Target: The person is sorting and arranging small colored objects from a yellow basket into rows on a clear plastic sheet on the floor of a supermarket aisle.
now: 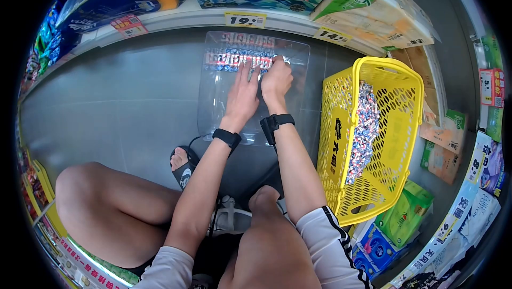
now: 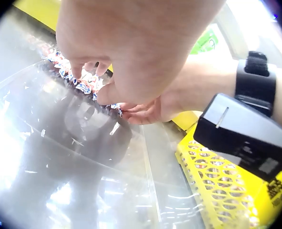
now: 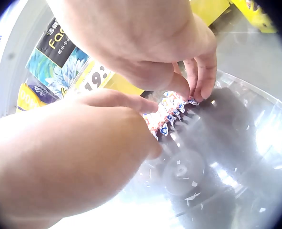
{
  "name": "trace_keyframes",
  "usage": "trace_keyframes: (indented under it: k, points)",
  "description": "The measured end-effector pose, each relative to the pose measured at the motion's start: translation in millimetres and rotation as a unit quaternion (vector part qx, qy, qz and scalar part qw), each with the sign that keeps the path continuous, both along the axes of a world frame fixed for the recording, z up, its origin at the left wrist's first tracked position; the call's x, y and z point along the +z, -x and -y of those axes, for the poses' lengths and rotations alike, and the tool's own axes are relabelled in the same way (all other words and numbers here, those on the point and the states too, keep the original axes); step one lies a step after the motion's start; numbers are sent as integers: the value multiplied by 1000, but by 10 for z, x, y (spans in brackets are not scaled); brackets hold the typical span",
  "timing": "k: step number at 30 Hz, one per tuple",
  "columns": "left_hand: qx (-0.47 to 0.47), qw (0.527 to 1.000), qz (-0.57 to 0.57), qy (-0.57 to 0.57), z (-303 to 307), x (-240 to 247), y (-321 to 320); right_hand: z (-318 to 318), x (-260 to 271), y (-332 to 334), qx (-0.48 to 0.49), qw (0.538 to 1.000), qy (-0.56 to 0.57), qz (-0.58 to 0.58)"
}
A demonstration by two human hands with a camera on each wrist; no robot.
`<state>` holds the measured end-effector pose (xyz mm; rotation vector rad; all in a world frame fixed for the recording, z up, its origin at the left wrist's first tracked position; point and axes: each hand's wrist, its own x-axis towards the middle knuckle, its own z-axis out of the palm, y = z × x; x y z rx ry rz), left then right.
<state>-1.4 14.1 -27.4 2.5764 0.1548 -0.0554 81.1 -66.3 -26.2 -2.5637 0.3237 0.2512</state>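
Small wrapped candies [image 1: 221, 60] with red, white and blue twist wrappers lie side by side in rows at the far end of a clear plastic bin [image 1: 210, 105]. My left hand [image 1: 242, 97] reaches over the bin, extended fingers resting on the near row. Beside it, my right hand [image 1: 277, 82] has curled fingers and pinches a wrapped candy [image 3: 192, 101] at the row's right end. That candy is mostly hidden by thumb and fingertips. In the left wrist view, the left thumb and fingers touch the row of candies [image 2: 84, 88] from both sides.
A yellow shopping basket [image 1: 333, 145] holding a heap of loose wrapped candies [image 1: 365, 134] stands right of the bin. Shelves with tissue packs [image 1: 373, 9] and price tags [image 1: 245, 19] run behind it. More packs [image 1: 405, 211] lie at the right. The bin rests on grey floor tiles [image 1: 106, 107].
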Motion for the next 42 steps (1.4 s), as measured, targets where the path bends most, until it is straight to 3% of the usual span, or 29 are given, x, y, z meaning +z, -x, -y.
trace_keyframes:
  k: [9,42]
  points:
    - [-23,996,-10,-84,-45,-182,-6,61,10,97,27,999,9,19]
    - [-59,997,-2,-53,7,-159,-30,52,-10,127,86,995,-1,44]
